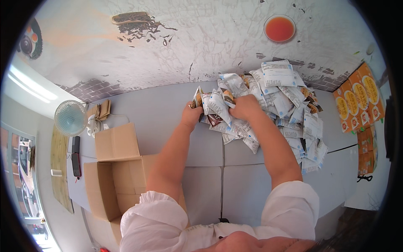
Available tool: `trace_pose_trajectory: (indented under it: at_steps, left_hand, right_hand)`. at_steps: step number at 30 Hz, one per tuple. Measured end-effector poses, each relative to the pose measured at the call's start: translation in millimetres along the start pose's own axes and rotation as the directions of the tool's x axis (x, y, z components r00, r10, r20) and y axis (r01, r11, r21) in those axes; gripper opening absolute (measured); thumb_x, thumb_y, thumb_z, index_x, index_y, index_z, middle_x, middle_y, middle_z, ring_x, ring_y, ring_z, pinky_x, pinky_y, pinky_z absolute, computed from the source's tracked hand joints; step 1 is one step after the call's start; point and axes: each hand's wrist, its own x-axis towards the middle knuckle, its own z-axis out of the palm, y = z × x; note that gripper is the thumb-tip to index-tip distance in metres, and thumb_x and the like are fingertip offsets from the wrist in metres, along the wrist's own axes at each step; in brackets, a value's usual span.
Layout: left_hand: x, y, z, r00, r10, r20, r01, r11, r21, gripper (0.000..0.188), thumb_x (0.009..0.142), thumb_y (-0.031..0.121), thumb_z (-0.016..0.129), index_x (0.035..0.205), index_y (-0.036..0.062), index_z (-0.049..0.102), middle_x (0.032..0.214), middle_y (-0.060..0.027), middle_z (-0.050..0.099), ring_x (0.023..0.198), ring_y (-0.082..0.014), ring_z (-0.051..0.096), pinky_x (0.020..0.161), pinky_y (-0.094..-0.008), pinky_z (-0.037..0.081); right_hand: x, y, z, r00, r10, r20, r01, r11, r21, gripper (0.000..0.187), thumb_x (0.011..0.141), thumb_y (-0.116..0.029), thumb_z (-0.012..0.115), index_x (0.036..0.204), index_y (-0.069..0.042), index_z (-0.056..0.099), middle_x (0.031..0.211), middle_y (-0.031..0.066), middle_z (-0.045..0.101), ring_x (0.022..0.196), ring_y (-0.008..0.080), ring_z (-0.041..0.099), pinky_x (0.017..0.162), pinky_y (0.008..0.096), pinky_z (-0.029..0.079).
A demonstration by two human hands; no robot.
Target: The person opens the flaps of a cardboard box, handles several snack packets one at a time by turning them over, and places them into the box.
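Head view: both hands (218, 110) clutch sachets (220, 111) beside the pile (289, 105)

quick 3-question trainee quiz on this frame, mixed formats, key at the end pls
1. True or false: both hands grip a bunch of sachets at the left edge of the pile.
2. Multiple choice: the open cardboard box sits A) to the person's left, B) on top of the pile, C) by the orange cartons.
3. Fill in: the small fan stands beside the ____ box.

Key:
1. True: the left hand and right hand clasp a bunch of sachets at the edge of the pile.
2. A: the cardboard box is far from the orange cartons.
3. Cardboard; the fan is left of its flap.
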Motion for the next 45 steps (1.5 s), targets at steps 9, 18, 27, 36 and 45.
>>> trace_pose_trajectory:
  at_steps: [9, 18, 27, 36, 45]
  left_hand:
    - [-121, -9, 3, 0.991, -0.134, 0.023, 0.118, 0.934, 0.338, 0.028, 0.075, 0.012, 0.066, 0.101, 0.0009, 0.059, 0.091, -0.0076, 0.063, 0.084, -0.0179, 0.059, 0.077, -0.0337, 0.049]
    - [-217, -41, -1, 0.966, -0.241, 0.091, 0.229, 0.966, 0.120, 0.032, 0.077, 0.007, 0.064, 0.108, 0.0020, 0.058, 0.096, -0.0039, 0.062, 0.088, -0.0130, 0.056, 0.079, -0.0299, 0.046]
    - [-369, -52, -20, 0.940, -0.333, 0.074, 0.340, 0.889, -0.307, 0.041, 0.082, 0.006, 0.063, 0.121, 0.0066, 0.052, 0.106, -0.0024, 0.062, 0.092, -0.0110, 0.057, 0.079, -0.0305, 0.047]
    - [-468, -80, -57, 0.881, -0.360, 0.306, 0.453, 0.828, -0.330, 0.039, 0.088, 0.018, 0.069, 0.122, 0.0091, 0.052, 0.113, -0.0025, 0.063, 0.101, -0.0142, 0.062, 0.083, -0.0291, 0.050]
    - [-485, -127, -70, 0.837, -0.308, 0.452, 0.513, 0.729, -0.452, 0.050, 0.087, 0.012, 0.062, 0.134, 0.0027, 0.047, 0.122, -0.0118, 0.062, 0.106, -0.0259, 0.064, 0.094, -0.0389, 0.052]
  right_hand:
    - [-125, 3, 67, 0.990, -0.004, -0.141, 0.056, 0.930, 0.363, 0.041, 0.078, -0.042, 0.061, 0.098, -0.007, 0.071, 0.096, 0.0147, 0.070, 0.089, 0.0338, 0.065, 0.080, 0.0446, 0.051]
    - [-208, 1, 106, 0.968, -0.027, -0.251, 0.116, 0.931, 0.346, 0.059, 0.073, -0.037, 0.072, 0.121, -0.003, 0.062, 0.127, 0.0160, 0.061, 0.123, 0.0312, 0.053, 0.109, 0.0414, 0.037]
    - [-307, -12, 135, 0.879, -0.102, -0.466, 0.225, 0.950, 0.217, 0.073, 0.064, -0.010, 0.076, 0.133, -0.004, 0.053, 0.137, 0.0156, 0.053, 0.135, 0.0283, 0.044, 0.115, 0.0462, 0.029]
    - [-420, -35, 157, 0.951, 0.062, -0.304, 0.084, 0.892, 0.445, 0.062, 0.065, -0.010, 0.074, 0.125, -0.004, 0.057, 0.127, 0.0143, 0.057, 0.119, 0.0283, 0.054, 0.107, 0.0470, 0.036]
    - [-495, -82, 200, 0.941, 0.232, -0.245, -0.135, 0.925, 0.355, 0.068, 0.076, -0.020, 0.071, 0.137, 0.000, 0.048, 0.134, 0.0191, 0.053, 0.120, 0.0346, 0.051, 0.107, 0.0492, 0.034]
